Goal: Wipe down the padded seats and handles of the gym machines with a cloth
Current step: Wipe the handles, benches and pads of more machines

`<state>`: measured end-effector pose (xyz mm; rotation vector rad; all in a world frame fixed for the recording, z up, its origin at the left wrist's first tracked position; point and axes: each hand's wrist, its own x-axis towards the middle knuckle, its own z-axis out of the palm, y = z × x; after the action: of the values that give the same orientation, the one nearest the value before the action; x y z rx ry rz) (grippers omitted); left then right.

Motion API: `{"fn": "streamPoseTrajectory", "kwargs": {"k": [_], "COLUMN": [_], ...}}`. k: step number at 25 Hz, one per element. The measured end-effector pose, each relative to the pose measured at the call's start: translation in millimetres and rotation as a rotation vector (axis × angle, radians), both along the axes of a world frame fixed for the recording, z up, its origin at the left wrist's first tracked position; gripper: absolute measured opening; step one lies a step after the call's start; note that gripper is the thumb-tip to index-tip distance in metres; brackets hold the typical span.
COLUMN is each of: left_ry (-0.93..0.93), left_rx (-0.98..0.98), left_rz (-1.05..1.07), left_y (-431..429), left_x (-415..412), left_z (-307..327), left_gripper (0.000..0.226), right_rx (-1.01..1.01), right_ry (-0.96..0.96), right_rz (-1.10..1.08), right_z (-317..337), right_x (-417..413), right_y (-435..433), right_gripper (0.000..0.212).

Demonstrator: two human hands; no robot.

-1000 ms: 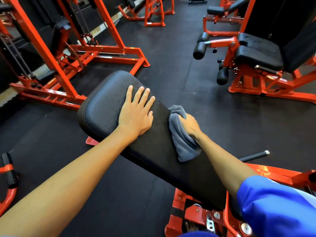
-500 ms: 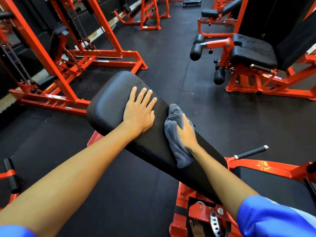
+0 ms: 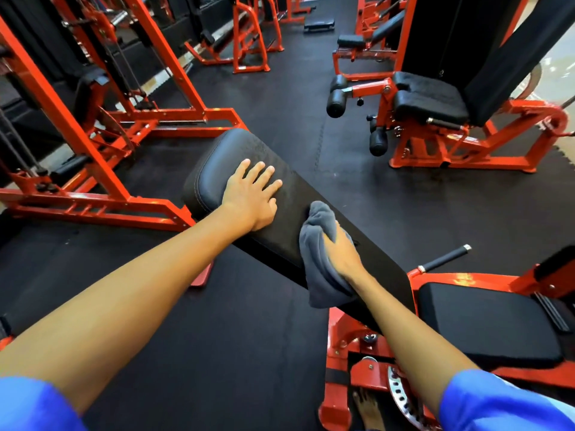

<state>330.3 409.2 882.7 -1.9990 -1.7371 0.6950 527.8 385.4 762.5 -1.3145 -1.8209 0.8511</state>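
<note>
The grey cloth (image 3: 317, 275) was gripped by the right hand (image 3: 342, 253), fingers curled into its folds, and pressed on the black bench pad (image 3: 217, 163) near frame centre. The left hand (image 3: 252, 197) was laid flat, fingers straight and spread, on the pad at 10 o'clock from the cloth. Another seat pad (image 3: 485, 321) was seen at 4 o'clock.

The long black pad (image 3: 280, 194) sloped on its orange frame (image 3: 337, 334) over the rubber floor (image 3: 249, 353). A grey cloth (image 3: 320, 275) hung over its near edge under the right hand (image 3: 342, 253), the left hand (image 3: 252, 197) flat beside.
</note>
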Motion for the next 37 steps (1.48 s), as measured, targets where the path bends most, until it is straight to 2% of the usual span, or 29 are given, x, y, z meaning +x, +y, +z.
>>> {"fn": "streamPoseTrajectory", "kwargs": {"k": [2, 6, 8, 11, 15, 18, 20, 24, 30, 32, 33, 35, 37], "left_ry": [-0.008, 0.014, 0.001, 0.008, -0.049, -0.097, -0.108, -0.151, -0.162, -0.178, -0.187, -0.197, -0.210], "left_rx": [-0.005, -0.008, -0.004, 0.016, 0.075, 0.111, 0.119, 0.137, 0.167, 0.194, 0.215, 0.246, 0.247], "left_rz": [-0.015, -0.033, -0.046, -0.076, -0.149, -0.196, -0.226, -0.228, -0.182, -0.134, -0.104, -0.058, -0.027], "left_y": [-4, -8, -12, -16, -25, -28, -28, -27, -25, -26, -26, -25, -24], "left_x": [-3, -12, -16, -23, -39, -49, -52, -54, -51, -49, -47, -44, -41], "left_z": [4, 10, 14, 18, 27, 32, 33, 30, 25, 24, 24, 24, 23], "left_gripper": [0.059, 0.058, 0.059, 0.060, 0.061, 0.058, 0.056, 0.057, 0.058, 0.059, 0.060, 0.060, 0.059], "right_rx": [-0.062, 0.168, 0.217, 0.294, 0.202, 0.312, 0.342, 0.326, 0.277, 0.185, 0.121, 0.072, 0.078], "right_ry": [0.067, 0.111, 0.163, 0.096, 0.031, 0.071, 0.122, 0.122, 0.177, 0.177, 0.143, 0.074, 0.018], "right_rz": [-0.064, 0.021, 0.013, -0.061, -0.196, -0.082, -0.051, -0.060, -0.129, -0.138, -0.159, -0.139, -0.096], "right_z": [8, 36, 39, 15, 4, 44, 63, 39, 28, 27, 23, 22, 31], "right_x": [-9, -61, -75, -59, -60, -98, -114, -90, -87, -91, -91, -93, -95], "right_y": [4, -21, -40, -58, -68, -62, -62, -78, -73, -63, -55, -35, -16], "right_gripper": [0.012, 0.019, 0.022, 0.018, 0.027, 0.023, 0.031, 0.037, 0.007, 0.037, 0.045, 0.038, 0.040]}}
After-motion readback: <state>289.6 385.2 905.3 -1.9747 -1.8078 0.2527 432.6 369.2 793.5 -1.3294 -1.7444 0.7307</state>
